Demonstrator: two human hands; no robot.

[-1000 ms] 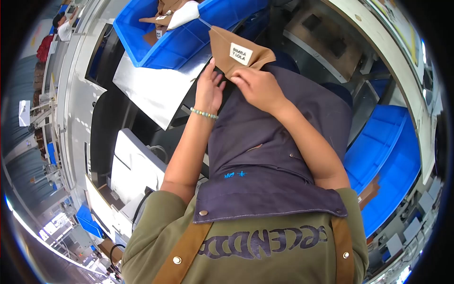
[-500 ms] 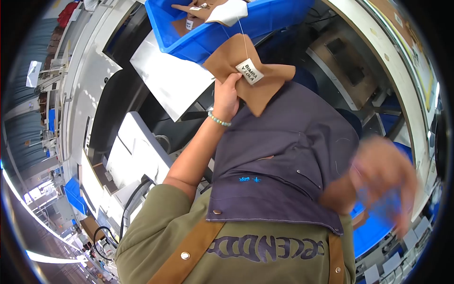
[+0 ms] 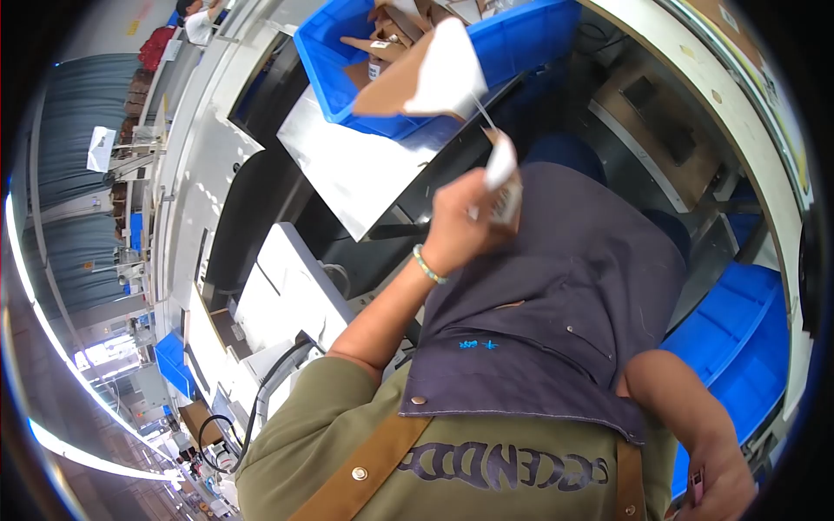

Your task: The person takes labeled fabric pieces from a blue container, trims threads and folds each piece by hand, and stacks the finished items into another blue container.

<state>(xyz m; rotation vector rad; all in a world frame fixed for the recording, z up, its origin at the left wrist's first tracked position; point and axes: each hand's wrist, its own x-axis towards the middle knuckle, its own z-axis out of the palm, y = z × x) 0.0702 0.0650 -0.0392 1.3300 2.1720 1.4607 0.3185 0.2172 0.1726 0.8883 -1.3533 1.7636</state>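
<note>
My left hand [image 3: 465, 221], wearing a beaded bracelet, is closed on a brown leather piece [image 3: 501, 165] above my apron. The piece is folded and blurred, with its label partly visible and a white back. A thread runs from it to a second brown piece with a white back [image 3: 447, 69], which is raised over the near edge of a blue bin [image 3: 365, 126]. My right hand [image 3: 725, 488] is low at the right, fingers curled around a small pinkish object [image 3: 696, 486] that I cannot make out.
More brown labelled pieces [image 3: 404, 26] lie in the blue bin. A white sheet [image 3: 356, 165] is beneath it. Another blue bin [image 3: 738, 321] stands to my right. A white machine [image 3: 291, 278] is at my left, and a brown board [image 3: 656, 130] lies at the upper right.
My left hand has drawn the leather piece closer and turned it edge-on. The thread-linked second piece has risen from the bin. My right hand has moved down, and the view has shifted.
</note>
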